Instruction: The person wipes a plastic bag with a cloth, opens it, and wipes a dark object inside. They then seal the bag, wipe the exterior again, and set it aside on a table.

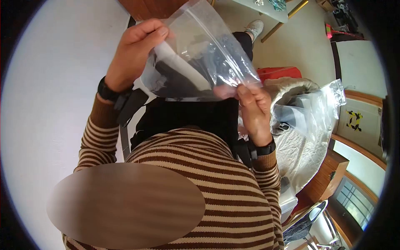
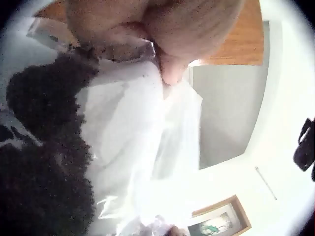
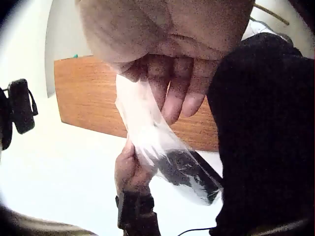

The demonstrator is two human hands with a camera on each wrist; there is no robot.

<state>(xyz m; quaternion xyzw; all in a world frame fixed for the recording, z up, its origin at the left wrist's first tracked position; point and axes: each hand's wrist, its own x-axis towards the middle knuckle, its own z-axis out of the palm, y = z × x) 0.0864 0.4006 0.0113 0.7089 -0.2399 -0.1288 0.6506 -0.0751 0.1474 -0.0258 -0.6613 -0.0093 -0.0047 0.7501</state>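
Note:
A clear plastic zip bag (image 1: 196,54) is stretched between the hands above the lap, tilted, its zip strip running down toward the right hand. Something dark and something pale show inside or through its clear film; dark fuzzy material (image 2: 44,147) fills the left side of the left wrist view. My left hand (image 1: 133,54) pinches the bag's left edge between thumb and curled fingers. At the opposite edge, close to the zip strip, my right hand (image 1: 255,112) pinches the film with its thumb on top. In the right wrist view the bag (image 3: 145,123) hangs below the right fingers.
To the right stands a cloth-lined container (image 1: 302,156) with clear plastic bags (image 1: 308,112) in it. A red object (image 1: 281,73) lies behind it. A white surface (image 1: 54,100) spans the left side. A shoe (image 1: 255,29) shows near a gold-legged table (image 1: 266,10).

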